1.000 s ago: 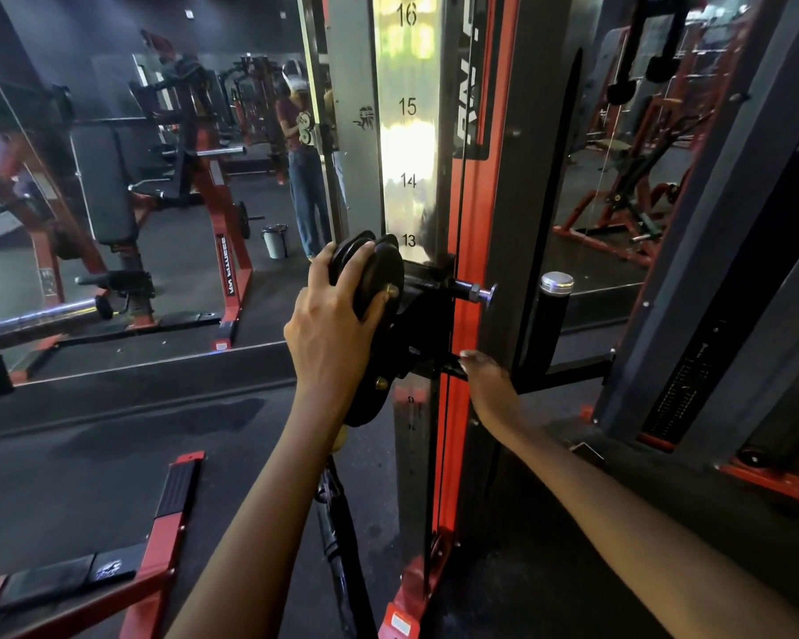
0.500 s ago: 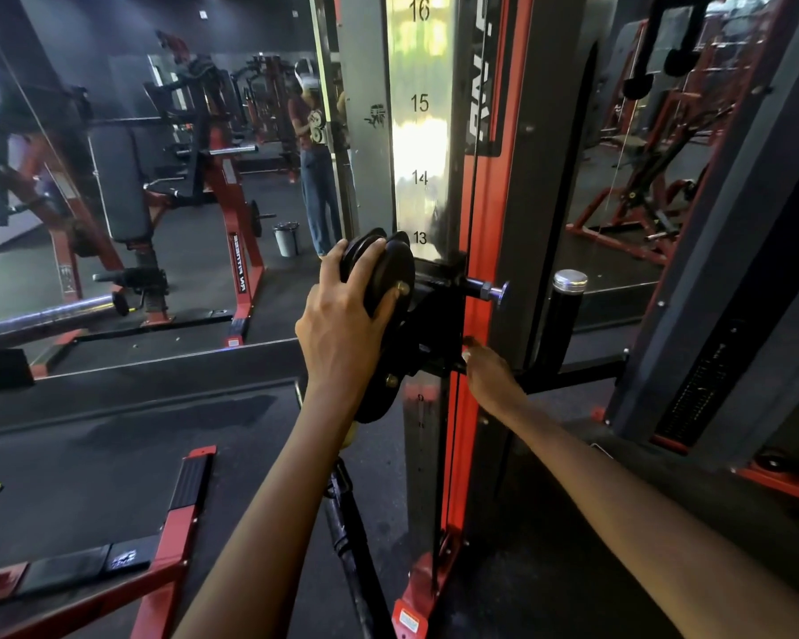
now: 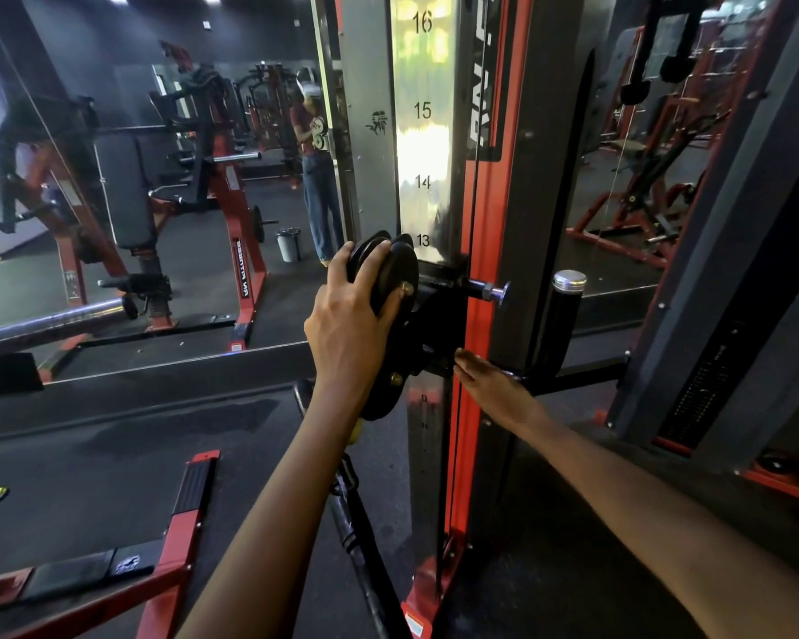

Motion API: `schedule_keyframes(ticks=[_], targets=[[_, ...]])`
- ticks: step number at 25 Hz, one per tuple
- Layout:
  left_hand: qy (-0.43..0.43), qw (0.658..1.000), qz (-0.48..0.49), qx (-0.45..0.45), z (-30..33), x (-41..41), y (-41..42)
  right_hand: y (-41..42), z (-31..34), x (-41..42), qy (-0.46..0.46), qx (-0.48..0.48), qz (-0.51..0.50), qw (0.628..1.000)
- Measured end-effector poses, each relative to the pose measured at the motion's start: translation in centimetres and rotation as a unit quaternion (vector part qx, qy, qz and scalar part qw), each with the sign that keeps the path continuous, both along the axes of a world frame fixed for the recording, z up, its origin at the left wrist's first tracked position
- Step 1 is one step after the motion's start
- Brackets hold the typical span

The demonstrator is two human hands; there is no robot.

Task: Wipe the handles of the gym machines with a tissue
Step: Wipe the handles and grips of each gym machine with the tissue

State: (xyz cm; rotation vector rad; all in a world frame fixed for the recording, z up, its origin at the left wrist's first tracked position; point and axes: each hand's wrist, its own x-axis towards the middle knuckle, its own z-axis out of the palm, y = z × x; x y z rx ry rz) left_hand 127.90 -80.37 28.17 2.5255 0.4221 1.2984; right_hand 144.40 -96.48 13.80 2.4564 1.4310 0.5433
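At the frame's centre, the left hand (image 3: 349, 315) reaches up from 6 o'clock on a straight forearm, its grip curled over the top of the black pulley wheel (image 3: 390, 288) on the upright post (image 3: 423, 154), thumb on its face. Right of it at 3 o'clock, the right hand (image 3: 494, 387) stretches flat against the black bracket (image 3: 439, 315); whether its grip pinches anything cannot be told. No tissue shows.
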Motion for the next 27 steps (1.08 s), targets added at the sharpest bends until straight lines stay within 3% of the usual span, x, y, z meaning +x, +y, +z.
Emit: schedule_keyframes(ticks=[2, 4, 7, 12, 15, 19, 24, 27], targets=[[0.003, 1.000, 0.000, 0.004, 0.0, -0.1, -0.1, -2.9, -0.8, 2.0, -0.102, -0.104, 0.075, 0.986], [0.003, 1.000, 0.003, 0.003, 0.0, -0.1, -0.1, -4.2, 0.1, 2.8, -0.203, -0.134, 0.113, 0.963], [0.001, 1.000, 0.002, 0.005, -0.1, -0.2, 0.0, -2.2, 0.9, 1.4, -0.288, -0.242, 0.118, 0.919], [0.000, 1.000, 0.001, 0.005, 0.0, -0.2, -0.1, -3.0, 1.2, 1.3, -0.297, -0.243, 0.117, 0.916], [0.001, 1.000, 0.001, 0.001, -0.1, -0.2, -0.1, -4.4, 1.1, 0.9, -0.223, -0.331, 0.110, 0.910], [0.002, 1.000, 0.000, 0.003, -0.2, -0.4, -0.6, -0.8, 1.8, 0.6, -0.168, -0.227, 0.099, 0.954], [0.006, 1.000, 0.005, 0.004, 0.6, -0.2, -0.3, -4.3, 0.4, 0.9, -0.119, -0.200, 0.052, 0.971], [0.011, 1.000, 0.017, -0.002, 0.4, -0.3, -0.6, -7.3, -0.5, -1.8, -0.060, 0.023, 0.060, 0.996]])
